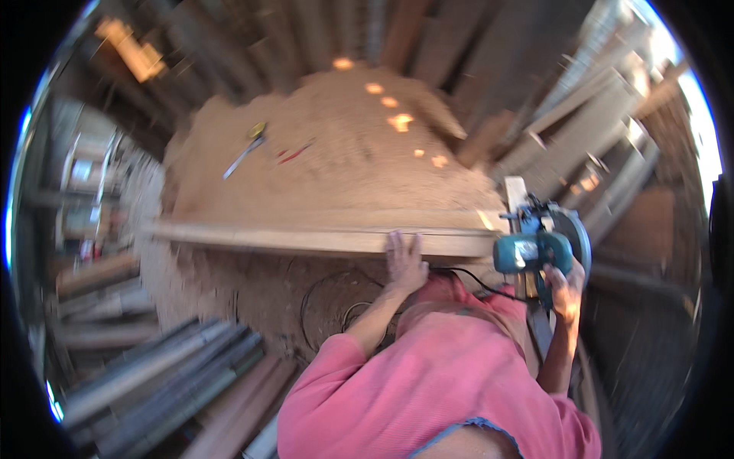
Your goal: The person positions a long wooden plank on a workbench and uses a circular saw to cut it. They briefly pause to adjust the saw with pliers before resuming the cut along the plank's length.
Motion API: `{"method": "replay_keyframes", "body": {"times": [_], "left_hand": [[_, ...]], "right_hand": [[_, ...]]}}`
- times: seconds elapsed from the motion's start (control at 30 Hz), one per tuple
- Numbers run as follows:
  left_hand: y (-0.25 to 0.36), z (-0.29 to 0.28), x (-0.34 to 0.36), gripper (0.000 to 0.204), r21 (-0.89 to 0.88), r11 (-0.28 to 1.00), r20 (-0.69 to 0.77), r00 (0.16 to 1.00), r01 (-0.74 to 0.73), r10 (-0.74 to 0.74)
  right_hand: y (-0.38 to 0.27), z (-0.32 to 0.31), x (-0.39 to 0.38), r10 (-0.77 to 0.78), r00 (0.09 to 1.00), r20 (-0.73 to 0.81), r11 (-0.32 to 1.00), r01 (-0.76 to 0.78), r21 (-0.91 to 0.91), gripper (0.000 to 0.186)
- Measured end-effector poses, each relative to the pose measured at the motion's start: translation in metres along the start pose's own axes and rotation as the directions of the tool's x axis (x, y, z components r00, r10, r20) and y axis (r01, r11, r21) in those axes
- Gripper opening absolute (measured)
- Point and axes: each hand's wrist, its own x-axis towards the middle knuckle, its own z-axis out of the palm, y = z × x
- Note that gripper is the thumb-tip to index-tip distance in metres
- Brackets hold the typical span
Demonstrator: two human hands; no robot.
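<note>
A long pale wooden board [321, 240] lies crosswise in front of me, along the near edge of a dusty surface. My left hand [406, 264] rests on the board with its fingers stretched out over the near edge. At the board's right end stands a teal circular saw [533, 252] with a grey blade guard. My right hand [564, 291] is wrapped round the saw's rear handle. A black cord [478, 281] runs from the saw toward my lap. The blade itself is hidden, so I cannot tell whether it touches the wood.
Sawdust covers the work surface [336, 183]. On it lie a yellow tape measure [258, 130] with some blade out and a thin red pencil-like stick [297, 153]. Planks lean at the back and right [581, 115]; stacked boards [160, 375] lie at lower left. Cable loops [306, 302] hang below.
</note>
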Motion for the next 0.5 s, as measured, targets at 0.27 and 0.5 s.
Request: {"method": "replay_keyframes", "body": {"times": [0.27,0.5], "left_hand": [[0.017,-0.004,-0.004,0.083,0.047,0.982,0.063,0.980,0.186,-0.188],[0.078,0.009,-0.025,0.072,-0.080,0.894,-0.034,0.895,0.441,-0.445]], "right_hand": [[-0.013,0.034,0.036,0.044,0.941,0.334,0.998,-0.059,0.035,0.040],[-0.021,0.002,0.076,-0.025,0.735,0.678,0.974,0.170,-0.149,0.030]]}}
